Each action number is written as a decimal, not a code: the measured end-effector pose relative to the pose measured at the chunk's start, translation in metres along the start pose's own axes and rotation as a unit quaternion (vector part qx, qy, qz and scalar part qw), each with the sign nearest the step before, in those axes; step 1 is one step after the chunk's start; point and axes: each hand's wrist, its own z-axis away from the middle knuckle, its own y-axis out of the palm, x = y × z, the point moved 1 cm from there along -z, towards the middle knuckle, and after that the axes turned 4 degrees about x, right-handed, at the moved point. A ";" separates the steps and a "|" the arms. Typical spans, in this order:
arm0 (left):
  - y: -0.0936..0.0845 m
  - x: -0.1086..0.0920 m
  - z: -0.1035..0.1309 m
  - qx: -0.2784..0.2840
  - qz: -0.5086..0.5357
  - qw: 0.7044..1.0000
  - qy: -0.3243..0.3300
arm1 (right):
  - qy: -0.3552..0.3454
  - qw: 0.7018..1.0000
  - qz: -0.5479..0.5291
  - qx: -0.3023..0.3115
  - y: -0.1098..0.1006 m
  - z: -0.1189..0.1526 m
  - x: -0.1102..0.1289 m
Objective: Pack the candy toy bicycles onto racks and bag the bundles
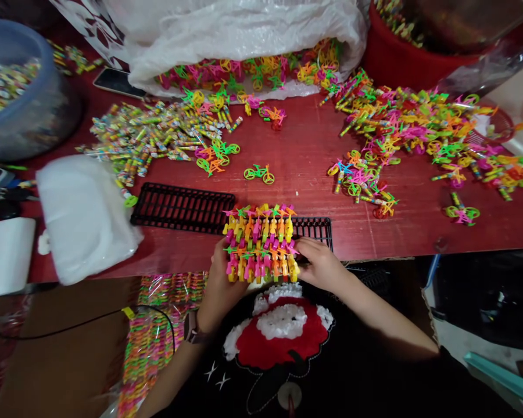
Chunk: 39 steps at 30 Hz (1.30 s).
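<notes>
Between my two hands is a block of small colourful toy bicycles, packed in two rows (261,244), in pink, yellow, orange and green. My left hand (226,273) grips its left side and lower edge, with the fingers partly hidden behind it. On the right side, my right hand (318,262) has its fingers closed against the block. Behind the block, at the table's front edge, lie a black slatted rack (178,208) and a second black rack part (316,228). A single green and yellow toy bicycle (259,173) lies beyond them.
Candy tubes (157,133) lie in a pile at left, near a blue tub (47,87) and plastic bags (87,215). A white sack (244,35) of toys stands behind. Mixed toys (396,128) spread at right beside a red bucket (401,61).
</notes>
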 end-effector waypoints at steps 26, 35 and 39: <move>-0.004 -0.011 -0.004 -0.013 -0.009 1.000 0.018 | 0.126 0.987 0.086 -0.043 0.022 0.007 0.014; -0.006 -0.009 -0.005 -0.004 -0.006 1.000 0.012 | 0.122 0.990 0.024 -0.068 -0.052 0.016 -0.011; -0.014 -0.003 -0.007 0.020 -0.028 0.999 0.017 | 0.243 0.918 0.149 -0.277 -0.128 0.037 -0.052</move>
